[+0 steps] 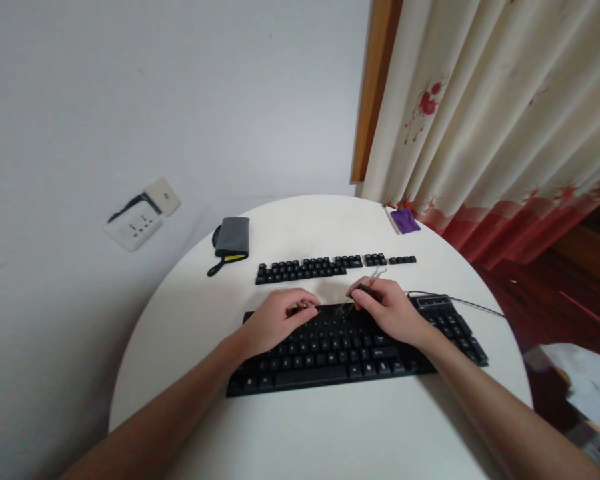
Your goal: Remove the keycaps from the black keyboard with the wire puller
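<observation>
A black keyboard [325, 379] lies on the white round table, with keys missing from its upper rows. Over its top edge, my right hand [393, 310] is closed on a wire keycap puller [366, 289] with a dark handle. Thin wire ends stick out beyond the fingers, and the lower ones reach down to the bare upper part of the keyboard. My left hand [280, 320] rests over the keyboard's upper left, thumb and fingers pinched together. Whatever is between those fingertips is too small to make out. Behind the keyboard, removed black keycaps [303, 270] stand in rows.
A grey pouch [233, 237] with a strap lies at the table's back left. At the back right is a purple cloth [405, 221]. The keyboard cable [460, 300] runs off the right edge. A curtain [480, 133] hangs behind, and a power strip [134, 224] is by the left wall.
</observation>
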Action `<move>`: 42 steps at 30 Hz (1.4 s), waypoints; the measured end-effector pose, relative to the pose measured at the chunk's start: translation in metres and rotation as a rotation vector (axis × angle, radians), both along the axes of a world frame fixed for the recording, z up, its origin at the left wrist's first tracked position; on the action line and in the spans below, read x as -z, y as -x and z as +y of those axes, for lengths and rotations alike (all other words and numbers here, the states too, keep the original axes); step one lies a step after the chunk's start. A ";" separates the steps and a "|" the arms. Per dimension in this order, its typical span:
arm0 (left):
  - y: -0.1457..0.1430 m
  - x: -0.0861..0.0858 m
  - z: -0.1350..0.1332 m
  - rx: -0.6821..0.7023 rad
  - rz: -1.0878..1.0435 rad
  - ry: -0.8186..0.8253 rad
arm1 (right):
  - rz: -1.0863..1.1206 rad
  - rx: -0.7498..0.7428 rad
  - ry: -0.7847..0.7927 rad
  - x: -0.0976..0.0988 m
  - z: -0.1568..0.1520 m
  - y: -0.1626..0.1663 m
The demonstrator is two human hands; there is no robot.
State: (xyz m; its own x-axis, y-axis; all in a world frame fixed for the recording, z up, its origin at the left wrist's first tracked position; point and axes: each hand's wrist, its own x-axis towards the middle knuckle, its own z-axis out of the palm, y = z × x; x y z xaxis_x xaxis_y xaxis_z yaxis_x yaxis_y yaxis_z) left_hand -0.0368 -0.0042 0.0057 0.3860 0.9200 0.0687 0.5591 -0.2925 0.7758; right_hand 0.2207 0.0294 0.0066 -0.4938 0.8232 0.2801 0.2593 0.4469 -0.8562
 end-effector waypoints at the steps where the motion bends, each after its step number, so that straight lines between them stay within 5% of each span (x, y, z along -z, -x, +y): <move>1: 0.000 0.001 -0.001 -0.005 -0.020 0.016 | 0.020 -0.014 -0.013 -0.001 -0.004 0.003; 19: -0.002 0.002 -0.002 0.161 -0.070 -0.011 | 0.142 -0.134 -0.099 0.003 -0.025 0.022; 35: -0.004 -0.001 -0.001 0.159 -0.066 -0.002 | -0.072 -0.164 -0.323 0.002 -0.035 0.030; 42: -0.005 0.001 -0.002 0.147 -0.126 0.022 | 0.013 0.020 -0.232 0.006 -0.034 0.034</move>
